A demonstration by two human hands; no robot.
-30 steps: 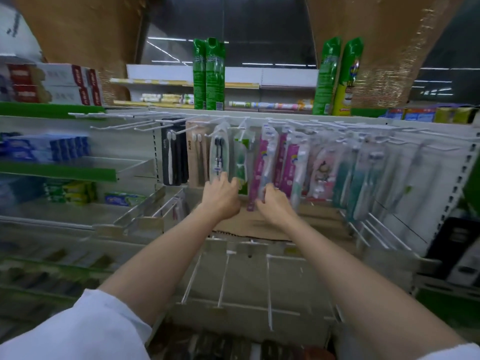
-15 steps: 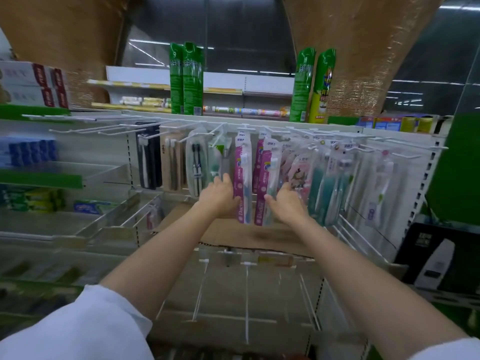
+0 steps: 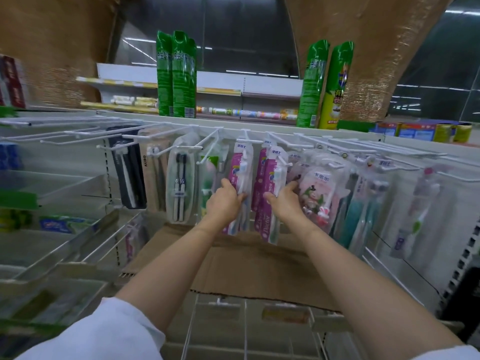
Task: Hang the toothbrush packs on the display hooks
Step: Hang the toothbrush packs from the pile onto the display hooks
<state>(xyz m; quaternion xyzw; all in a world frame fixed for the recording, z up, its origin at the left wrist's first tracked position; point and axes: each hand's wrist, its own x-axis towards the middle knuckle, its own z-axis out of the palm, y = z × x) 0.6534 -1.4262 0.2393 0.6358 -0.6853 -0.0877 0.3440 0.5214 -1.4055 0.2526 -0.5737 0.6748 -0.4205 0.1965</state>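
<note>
A row of white display hooks (image 3: pixel 215 141) juts from the shelf's back panel, with toothbrush packs hanging side by side. My left hand (image 3: pixel 224 202) grips the lower part of a pink toothbrush pack (image 3: pixel 241 175) that hangs from a hook in the middle. My right hand (image 3: pixel 283 201) holds a second pink toothbrush pack (image 3: pixel 271 183) just to its right, thumb across the front. A pale pink cartoon pack (image 3: pixel 319 193) hangs right beside my right hand. Black and beige packs (image 3: pixel 130 172) hang further left.
A flattened cardboard sheet (image 3: pixel 246 268) lies below the packs. Bare wire hooks (image 3: pixel 46 137) stick out at upper left and lower hooks (image 3: pixel 197 326) below the cardboard. Green spray cans (image 3: pixel 179 74) stand on top of the shelf. Teal and clear packs (image 3: pixel 363 203) fill the right side.
The view has shifted left and closer to the hooks. Both hands have stayed on the pink packs, moving slightly apart, the left one now curled round its pack.
</note>
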